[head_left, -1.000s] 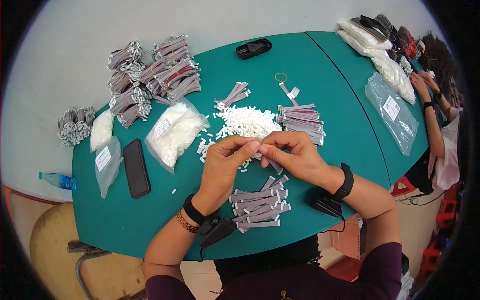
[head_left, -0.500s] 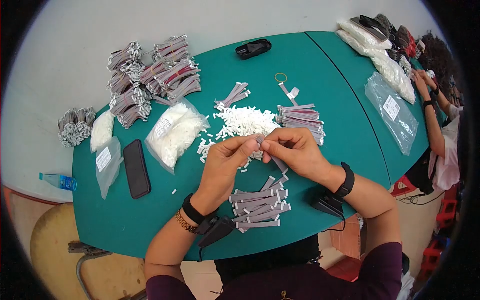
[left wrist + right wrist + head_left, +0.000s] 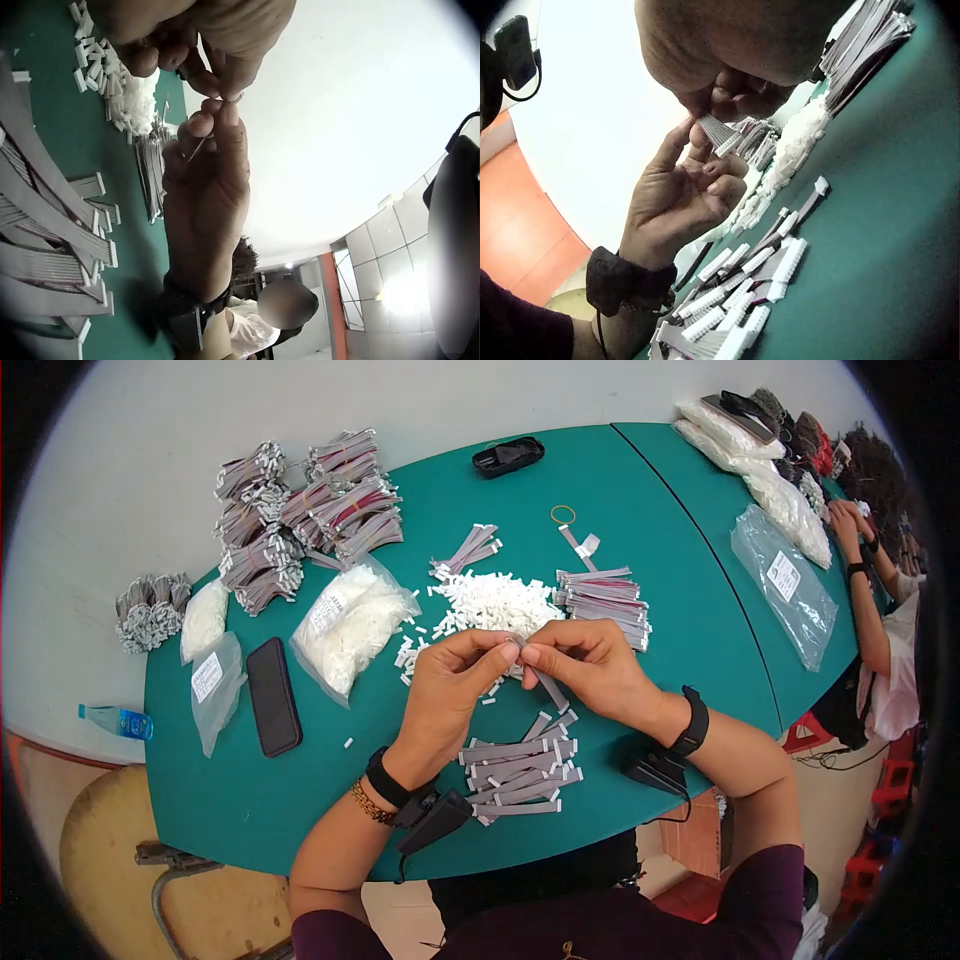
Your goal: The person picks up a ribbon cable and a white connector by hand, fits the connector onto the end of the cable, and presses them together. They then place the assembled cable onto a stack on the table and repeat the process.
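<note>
Fingertip to fingertip, my two hands meet over the front of a heap of white plastic connector housings (image 3: 495,600). Between them is a short grey ribbon cable (image 3: 549,688). My right hand (image 3: 605,668) pinches it between thumb and forefinger, and its tail hangs below that hand. My left hand (image 3: 448,685) pinches the upper end, which the fingertips mostly hide. In the right wrist view a white connector (image 3: 728,144) shows on the cable's free end. Below the hands lies a loose pile of grey ribbon cables (image 3: 515,770) with white connectors.
Stacked cables (image 3: 605,605) lie right of the heap; a few more (image 3: 467,550) lie behind it. Left are a bag of white parts (image 3: 350,625), a phone (image 3: 273,695) and bundled cables (image 3: 340,495). At the right, another person's hands work beside a plastic bag (image 3: 785,590).
The right hand shifted slightly up and back down, its thumb moving a little apart from the left thumb and closing in again. The cable stays between the fingertips; the piles look the same.
</note>
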Available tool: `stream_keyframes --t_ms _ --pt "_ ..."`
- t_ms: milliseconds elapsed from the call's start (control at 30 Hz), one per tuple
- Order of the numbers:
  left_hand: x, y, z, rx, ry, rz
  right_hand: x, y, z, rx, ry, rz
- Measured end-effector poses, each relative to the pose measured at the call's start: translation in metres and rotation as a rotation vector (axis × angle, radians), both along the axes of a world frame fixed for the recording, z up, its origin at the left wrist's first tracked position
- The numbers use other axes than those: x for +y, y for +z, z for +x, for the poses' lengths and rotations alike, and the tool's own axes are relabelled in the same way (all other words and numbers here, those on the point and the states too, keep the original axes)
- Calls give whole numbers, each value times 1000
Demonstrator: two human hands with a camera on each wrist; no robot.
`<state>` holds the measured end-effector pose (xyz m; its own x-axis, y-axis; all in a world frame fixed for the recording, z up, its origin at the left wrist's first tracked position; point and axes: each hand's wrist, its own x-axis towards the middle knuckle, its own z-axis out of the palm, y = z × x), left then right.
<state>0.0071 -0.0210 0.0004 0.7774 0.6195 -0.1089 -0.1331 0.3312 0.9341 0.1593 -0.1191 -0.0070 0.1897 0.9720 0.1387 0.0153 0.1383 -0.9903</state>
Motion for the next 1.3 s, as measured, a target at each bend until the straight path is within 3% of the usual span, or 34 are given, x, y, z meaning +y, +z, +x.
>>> stream_keyframes --t_ms 533,733,1300 --pt "-4 3 -1 22 -29 -152 0 -1 -2 12 -20 5" --pt "-5 -1 0 68 78 133 0 -2 0 -26 -9 -13" --pt "-2 -6 1 -18 82 263 -2 1 -1 -75 31 -1"
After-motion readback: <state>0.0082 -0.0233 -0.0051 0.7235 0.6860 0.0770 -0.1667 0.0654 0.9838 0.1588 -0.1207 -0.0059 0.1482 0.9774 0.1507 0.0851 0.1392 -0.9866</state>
